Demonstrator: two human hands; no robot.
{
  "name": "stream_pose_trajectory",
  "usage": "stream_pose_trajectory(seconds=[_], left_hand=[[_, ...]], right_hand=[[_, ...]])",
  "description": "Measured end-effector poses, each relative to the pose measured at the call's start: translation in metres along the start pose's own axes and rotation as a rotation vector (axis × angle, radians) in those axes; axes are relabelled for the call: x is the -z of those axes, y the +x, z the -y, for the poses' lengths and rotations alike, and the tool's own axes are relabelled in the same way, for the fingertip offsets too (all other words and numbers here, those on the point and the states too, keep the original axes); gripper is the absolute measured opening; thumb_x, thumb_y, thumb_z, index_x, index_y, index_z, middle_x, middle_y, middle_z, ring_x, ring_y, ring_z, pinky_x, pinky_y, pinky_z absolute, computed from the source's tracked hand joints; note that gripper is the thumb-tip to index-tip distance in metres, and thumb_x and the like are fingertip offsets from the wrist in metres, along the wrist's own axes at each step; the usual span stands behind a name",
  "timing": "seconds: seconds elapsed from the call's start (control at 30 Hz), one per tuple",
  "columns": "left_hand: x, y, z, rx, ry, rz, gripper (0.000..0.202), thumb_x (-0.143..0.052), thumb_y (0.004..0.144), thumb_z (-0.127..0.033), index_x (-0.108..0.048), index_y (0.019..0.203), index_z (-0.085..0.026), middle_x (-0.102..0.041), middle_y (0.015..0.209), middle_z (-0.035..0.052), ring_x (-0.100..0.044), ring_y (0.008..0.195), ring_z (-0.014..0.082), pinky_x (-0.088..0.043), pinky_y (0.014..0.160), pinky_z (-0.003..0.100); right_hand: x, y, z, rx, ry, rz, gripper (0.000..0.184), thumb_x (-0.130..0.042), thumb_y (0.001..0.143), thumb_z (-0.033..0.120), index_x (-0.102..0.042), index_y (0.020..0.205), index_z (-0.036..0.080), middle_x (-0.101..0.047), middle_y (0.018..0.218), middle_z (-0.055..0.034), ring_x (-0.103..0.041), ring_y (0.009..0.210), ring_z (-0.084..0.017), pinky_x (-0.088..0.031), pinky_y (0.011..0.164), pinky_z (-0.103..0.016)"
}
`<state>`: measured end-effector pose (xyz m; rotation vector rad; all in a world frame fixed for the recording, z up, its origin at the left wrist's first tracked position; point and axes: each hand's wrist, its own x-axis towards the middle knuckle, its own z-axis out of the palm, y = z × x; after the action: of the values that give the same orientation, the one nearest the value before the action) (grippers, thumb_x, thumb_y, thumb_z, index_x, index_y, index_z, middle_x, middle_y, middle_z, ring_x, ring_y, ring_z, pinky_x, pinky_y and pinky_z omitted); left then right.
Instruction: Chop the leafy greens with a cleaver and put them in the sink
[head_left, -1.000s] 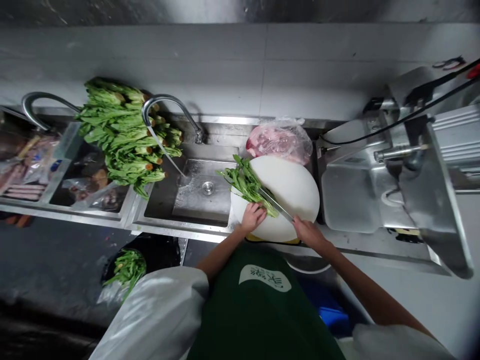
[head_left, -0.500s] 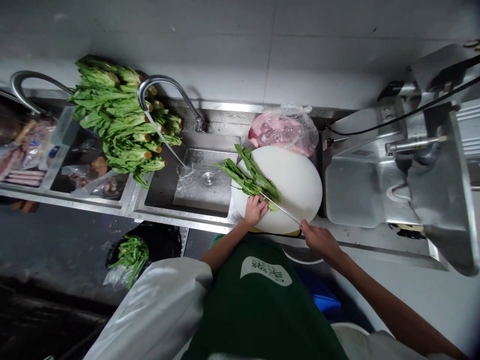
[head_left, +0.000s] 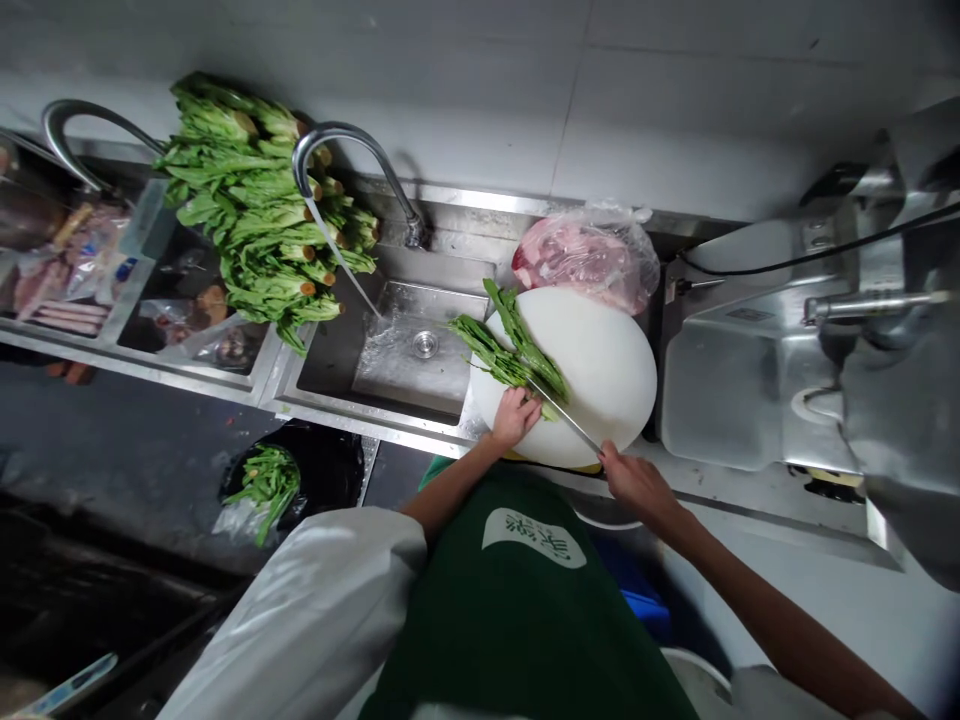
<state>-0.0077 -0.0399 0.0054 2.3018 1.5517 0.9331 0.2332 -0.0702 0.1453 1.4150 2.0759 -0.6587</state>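
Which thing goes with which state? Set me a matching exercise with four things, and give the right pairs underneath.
Things
1. knife
2. raw meat
3. faucet nearer the board
4. cutting board

States
A. covered by clear plastic
B. white, with leafy greens lying on it
C. gripped by the right hand
D. pouring water

Pairs: 1-C, 2-A, 3-D, 4-B

Greens (head_left: 527, 345) on board (head_left: 604, 370); sink (head_left: 390, 378) left; bagged meat (head_left: 585, 262) behind.
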Motion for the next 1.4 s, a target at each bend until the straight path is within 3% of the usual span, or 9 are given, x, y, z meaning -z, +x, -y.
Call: stream_pose_trajectory(seconds=[0.13, 0.43, 0.67, 0.87, 1.03, 1.23, 1.4], left_hand=[[0.0, -0.001, 0.001, -0.007, -0.02, -0.012, 0.025, -0.049, 0.102, -0.032, -0.07, 0.105, -0.019, -0.058, 0.096, 0.008, -0.053, 0.088, 0.0202, -0.047, 0.078, 0.035], [0.001, -0.002, 0.002, 0.029, -0.04, 0.089, 0.032, -0.041, 0.104, -0.034, -0.069, 0.108, -0.018, -0.057, 0.094, 0.0092, -0.052, 0.089, 0.0212, -0.047, 0.08, 0.037], [0.002, -0.003, 0.002, 0.031, -0.05, 0.103, 0.03, -0.041, 0.104, -0.031, -0.068, 0.107, -0.018, -0.057, 0.094, 0.0088, -0.052, 0.09, 0.0214, -0.048, 0.081, 0.037], [0.003, -0.004, 0.002, 0.021, -0.072, 0.124, 0.029, -0.04, 0.105, -0.028, -0.067, 0.107, -0.015, -0.057, 0.093, 0.0099, -0.05, 0.089, 0.0215, -0.048, 0.082, 0.036], [0.003, -0.005, 0.002, 0.041, -0.086, 0.142, 0.031, -0.039, 0.105, -0.029, -0.066, 0.11, -0.016, -0.056, 0.092, 0.0098, -0.051, 0.09, 0.0221, -0.048, 0.082, 0.038], [0.004, -0.006, 0.003, 0.034, -0.11, 0.142, 0.032, -0.036, 0.105, -0.029, -0.066, 0.109, -0.017, -0.056, 0.093, 0.0096, -0.052, 0.09, 0.0218, -0.049, 0.083, 0.038], [0.003, -0.007, 0.005, 0.053, -0.104, 0.154, 0.03, -0.038, 0.105, -0.028, -0.066, 0.108, -0.018, -0.055, 0.091, 0.0092, -0.051, 0.091, 0.0222, -0.048, 0.083, 0.038]], right_hand=[[0.005, 0.012, 0.011, -0.017, 0.002, 0.0, 0.031, -0.023, 0.107, 0.03, -0.048, 0.117, 0.015, -0.073, 0.091, -0.0134, -0.071, 0.087, -0.024, -0.038, 0.07, -0.03], [0.007, 0.01, 0.014, -0.016, 0.023, 0.022, 0.03, -0.022, 0.107, 0.03, -0.047, 0.114, 0.015, -0.073, 0.09, -0.0125, -0.071, 0.084, -0.023, -0.036, 0.067, -0.03], [0.008, 0.007, 0.012, -0.001, 0.054, 0.013, 0.03, -0.022, 0.107, 0.033, -0.047, 0.113, 0.016, -0.071, 0.082, -0.0094, -0.07, 0.078, -0.022, -0.032, 0.063, -0.029], [0.012, 0.013, 0.017, -0.008, 0.045, -0.01, 0.029, -0.026, 0.107, 0.031, -0.048, 0.114, 0.015, -0.072, 0.087, -0.0121, -0.07, 0.082, -0.022, -0.033, 0.065, -0.029], [0.006, 0.0, 0.007, -0.007, 0.069, 0.02, 0.027, -0.026, 0.107, 0.033, -0.047, 0.111, 0.016, -0.07, 0.078, -0.0089, -0.069, 0.075, -0.022, -0.029, 0.061, -0.03], [0.0, 0.014, 0.019, 0.008, 0.085, -0.014, 0.025, -0.028, 0.107, 0.031, -0.048, 0.11, 0.015, -0.071, 0.086, -0.0114, -0.069, 0.081, -0.022, -0.03, 0.063, -0.03], [-0.005, -0.007, 0.004, 0.01, 0.133, -0.016, 0.027, -0.027, 0.107, 0.032, -0.049, 0.108, 0.017, -0.068, 0.076, -0.0071, -0.066, 0.07, -0.02, -0.028, 0.061, -0.029]])
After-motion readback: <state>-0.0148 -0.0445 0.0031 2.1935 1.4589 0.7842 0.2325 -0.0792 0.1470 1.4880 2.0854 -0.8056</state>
